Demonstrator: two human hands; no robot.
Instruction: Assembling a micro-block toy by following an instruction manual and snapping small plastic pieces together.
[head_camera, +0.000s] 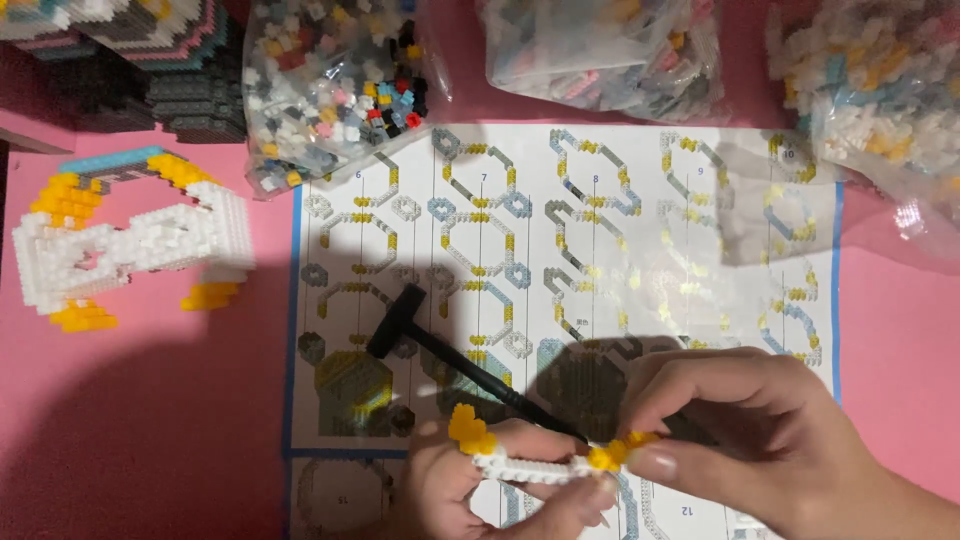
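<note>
A thin strip of small white blocks (530, 466) with yellow blocks at both ends is held low in the middle of the view. My left hand (470, 490) grips it from below near its left yellow end. My right hand (740, 440) pinches the right yellow end (612, 452) between thumb and fingers. A small black hammer (400, 318) lies across the instruction sheet (560, 290), its handle running down under my right hand.
A half-built white and yellow block model (120, 245) sits on the pink surface at the left. Clear bags of small blocks (335, 90) (605, 55) (880, 100) line the far edge. A dark stacked block build (130, 60) is at top left.
</note>
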